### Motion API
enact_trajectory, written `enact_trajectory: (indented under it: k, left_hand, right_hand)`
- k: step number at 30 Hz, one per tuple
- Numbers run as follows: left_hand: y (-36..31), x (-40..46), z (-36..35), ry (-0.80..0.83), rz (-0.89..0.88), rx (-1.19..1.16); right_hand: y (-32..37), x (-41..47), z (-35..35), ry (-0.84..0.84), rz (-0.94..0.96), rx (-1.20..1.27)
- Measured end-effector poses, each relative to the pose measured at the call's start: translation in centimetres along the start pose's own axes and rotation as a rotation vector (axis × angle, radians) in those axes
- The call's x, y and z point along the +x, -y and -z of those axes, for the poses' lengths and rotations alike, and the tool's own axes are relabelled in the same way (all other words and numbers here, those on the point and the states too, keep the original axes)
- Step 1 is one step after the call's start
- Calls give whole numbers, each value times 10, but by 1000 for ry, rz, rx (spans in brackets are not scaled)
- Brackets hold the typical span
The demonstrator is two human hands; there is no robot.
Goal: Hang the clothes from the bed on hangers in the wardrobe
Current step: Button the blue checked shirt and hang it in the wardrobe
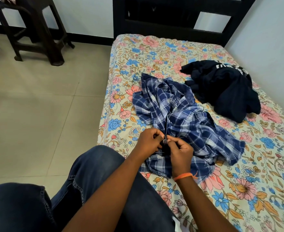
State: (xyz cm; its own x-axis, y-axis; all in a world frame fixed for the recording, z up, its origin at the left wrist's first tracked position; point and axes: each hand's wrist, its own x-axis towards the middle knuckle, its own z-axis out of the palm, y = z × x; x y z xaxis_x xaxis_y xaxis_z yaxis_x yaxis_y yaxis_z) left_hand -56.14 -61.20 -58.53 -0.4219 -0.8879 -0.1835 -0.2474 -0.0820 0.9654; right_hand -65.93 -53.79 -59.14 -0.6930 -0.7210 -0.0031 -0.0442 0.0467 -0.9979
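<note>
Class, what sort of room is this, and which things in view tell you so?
Most likely a bedroom: a bed with a floral sheet and dark headboard, a plaid shirt and dark garment lying on it.

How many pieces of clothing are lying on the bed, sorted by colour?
Blue and white checked shirt: 1, pinched at its front edge by the left hand and right hand
Dark navy garment: 1, crumpled, apart from the shirt
Total: 2

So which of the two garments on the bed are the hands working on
The blue plaid shirt; both hands pinch its front edge. The dark navy garment lies untouched, farther back.
</note>
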Motion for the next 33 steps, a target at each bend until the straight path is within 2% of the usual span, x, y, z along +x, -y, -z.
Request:
enact_trajectory:
  k: [5,13,26,33]
  left_hand:
    - [-1,1,1,18,26,-17]
    - [-11,-1,2,-19,145,-108]
    - [-10,-5,4,-57,44,-7]
    - [-6,0,1,-38,70,-11]
  right_hand:
    - [3,4,1,13,-99,72]
    - [6,0,-6,-34,-13,-87]
    - [0,-2,-5,-41,113,-198]
    - [1,0,-5,-46,-40,-101]
